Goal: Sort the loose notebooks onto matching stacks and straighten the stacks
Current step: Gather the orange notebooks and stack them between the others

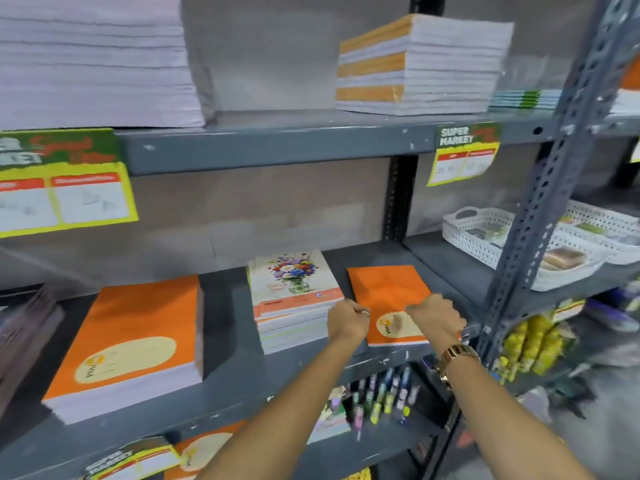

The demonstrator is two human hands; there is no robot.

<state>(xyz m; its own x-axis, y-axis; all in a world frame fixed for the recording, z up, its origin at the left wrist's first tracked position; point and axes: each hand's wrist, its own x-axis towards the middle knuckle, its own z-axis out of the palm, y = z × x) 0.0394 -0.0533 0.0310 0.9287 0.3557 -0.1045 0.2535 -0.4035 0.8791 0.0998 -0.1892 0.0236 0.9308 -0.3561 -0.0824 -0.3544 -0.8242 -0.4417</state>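
Head view, looking forward and down along two bare forearms that reach toward a grey metal shelf (221, 375). Both hands are loosely curled over a loose orange notebook (388, 296), which lies flat and alone near the shelf's front edge. The left hand (348, 322), with a ring on one finger, sits at the notebook's left edge, fingers bent as if pinching that edge. The right hand (434, 315), with a gold watch (457, 356) on its wrist, rests over the notebook's near right corner, fingers also curled; whether either hand has actually closed on the cover cannot be told from here.

Just left of the orange notebook, almost touching the left hand, stands a stack with a flower picture on top (294, 299), its lower books slightly fanned out. Well to the left of the notebook is a thick stack with the same orange cover (128, 344), which looks like the matching home. To the notebook's right, past an upright post, sit white baskets (485, 237). Above it, on the next shelf up, is another stack of white and orange books (419, 67).

To do this step well, I judge the hands should grip both side edges firmly, lift the notebook clear of the flower stack, carry it left, and set it square on the orange stack.
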